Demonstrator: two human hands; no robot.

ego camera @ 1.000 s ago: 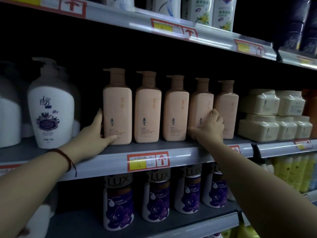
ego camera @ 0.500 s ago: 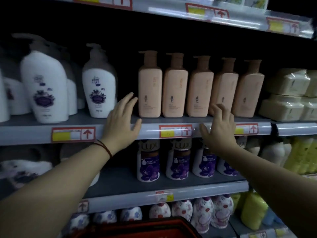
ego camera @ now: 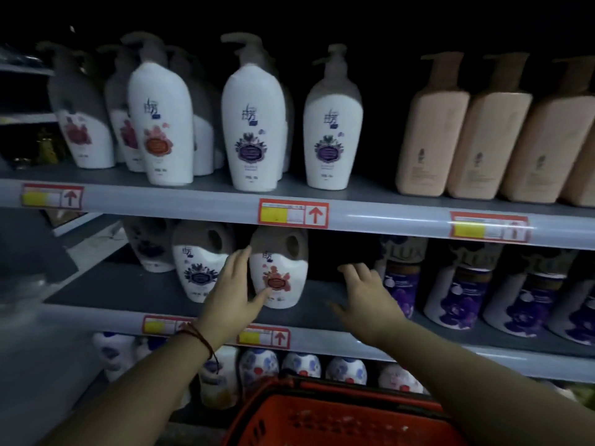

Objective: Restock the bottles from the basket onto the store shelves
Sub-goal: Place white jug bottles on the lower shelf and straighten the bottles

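A red basket [ego camera: 325, 416] shows at the bottom middle; no bottle is visible in it. My left hand [ego camera: 231, 294] is open at the middle shelf, its thumb touching a white handled bottle with a red flower label [ego camera: 280, 268]. My right hand [ego camera: 363, 294] is open with fingers spread, hovering in the dark gap between that bottle and the purple LUX bottles [ego camera: 402, 275]. A second white bottle with a purple label [ego camera: 198, 262] stands left of my left hand. Neither hand holds anything.
The upper shelf [ego camera: 193, 204] carries white pump bottles [ego camera: 252, 123] and peach square bottles [ego camera: 431, 130] at the right. Small rounded bottles [ego camera: 301, 365] line the lowest shelf behind the basket. Red and yellow price tags [ego camera: 293, 214] run along the shelf edges.
Both hands have dropped from the peach bottles on the upper shelf to the middle shelf. The view has shifted left and down, and more of the red basket shows.
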